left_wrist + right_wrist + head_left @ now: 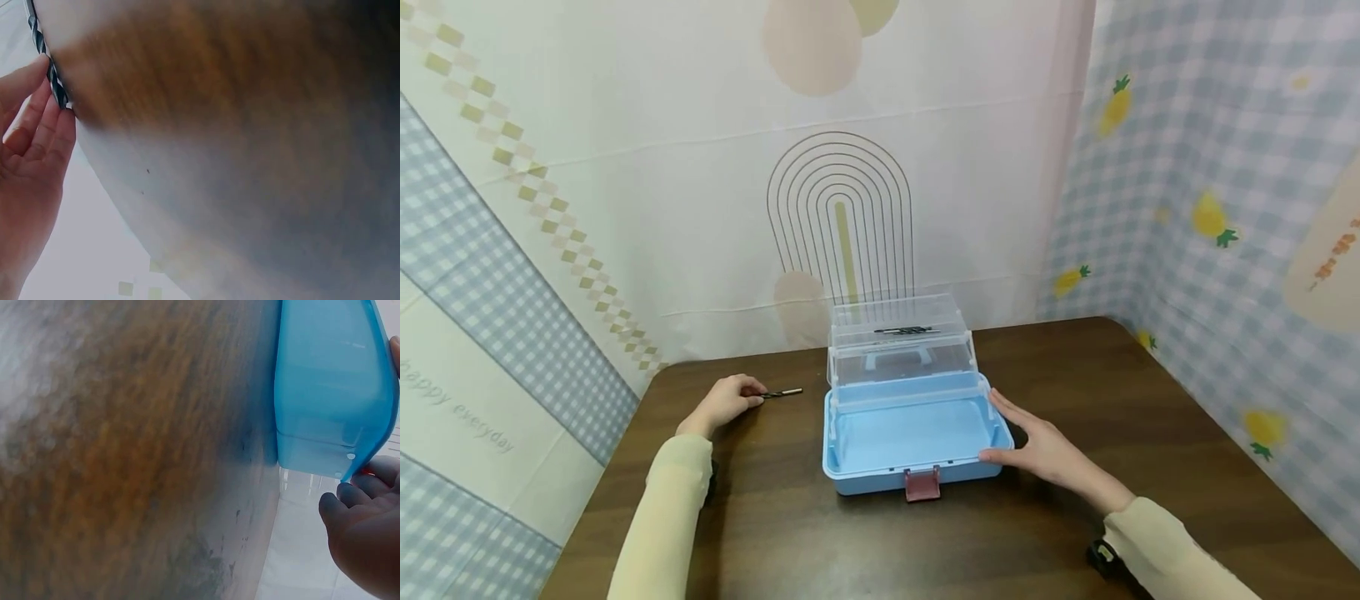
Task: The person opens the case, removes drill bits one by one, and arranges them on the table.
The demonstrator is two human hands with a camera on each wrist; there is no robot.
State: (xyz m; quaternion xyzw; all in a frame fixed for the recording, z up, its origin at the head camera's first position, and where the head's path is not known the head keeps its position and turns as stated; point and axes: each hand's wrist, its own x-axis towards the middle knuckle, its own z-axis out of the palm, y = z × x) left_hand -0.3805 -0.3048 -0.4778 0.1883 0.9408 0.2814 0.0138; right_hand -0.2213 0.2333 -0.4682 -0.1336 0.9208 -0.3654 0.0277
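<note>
Thumb and fingertips of my left hand pinch a dark, spiral-fluted drill bit, whose pale shank points right, low over the tabletop. In the left wrist view the flutes of the drill bit show between thumb and fingers. A light blue toolbox stands open in the middle, its clear trays raised at the back. Several drill bits lie in the upper clear tray. My right hand rests on the toolbox's right side, thumb over the front corner of the rim, fingers extended toward the back corner.
The dark wooden table has its back edge against a patterned cloth. Checked cloth hangs on the right. A pinkish latch hangs down at the toolbox's front.
</note>
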